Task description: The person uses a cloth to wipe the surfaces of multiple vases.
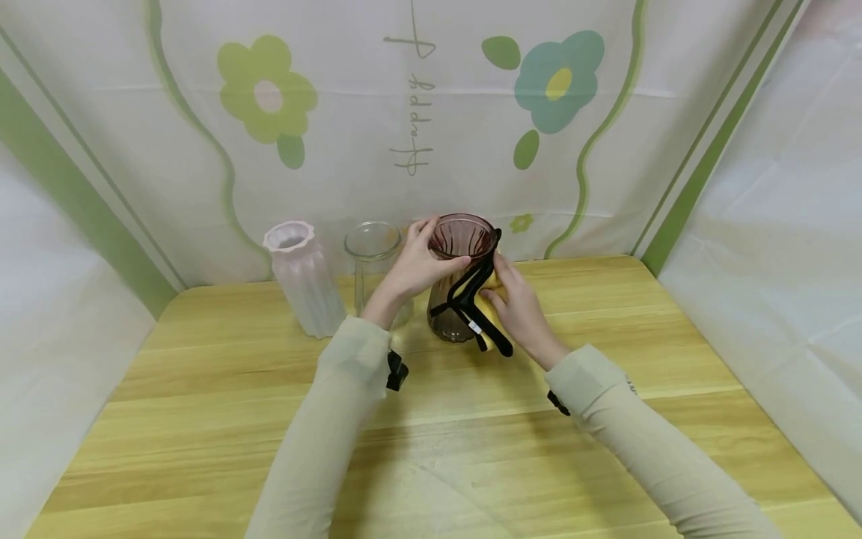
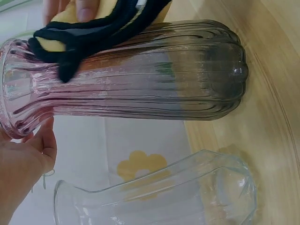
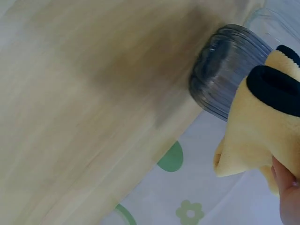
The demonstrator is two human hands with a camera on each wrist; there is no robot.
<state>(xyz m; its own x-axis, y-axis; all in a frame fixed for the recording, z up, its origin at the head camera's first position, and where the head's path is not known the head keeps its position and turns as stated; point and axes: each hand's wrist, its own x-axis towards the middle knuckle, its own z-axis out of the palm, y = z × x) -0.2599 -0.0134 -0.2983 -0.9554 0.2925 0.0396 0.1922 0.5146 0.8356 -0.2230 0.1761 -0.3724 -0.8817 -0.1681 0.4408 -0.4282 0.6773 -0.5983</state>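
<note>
A ribbed glass vase (image 1: 441,308), pink at the flared mouth and greyish toward its base, stands upright at the back of the table. My left hand (image 1: 419,263) grips it at the rim, thumb across the near side and fingers behind. On the vase's right side, my right hand (image 1: 524,308) holds a folded yellow cloth (image 3: 255,129) with black edging. The cloth lies against the glass near the upper part, and its black-trimmed edges hang down in front. In the left wrist view, fingertips (image 2: 87,10) of the right hand press on the cloth.
A clear glass vase (image 1: 373,245) stands just left of the pink one, partly behind the left hand. Farther left is a fluted pink-and-white vase (image 1: 308,284). A printed flower curtain (image 1: 337,180) hangs directly behind the wooden table (image 1: 222,419).
</note>
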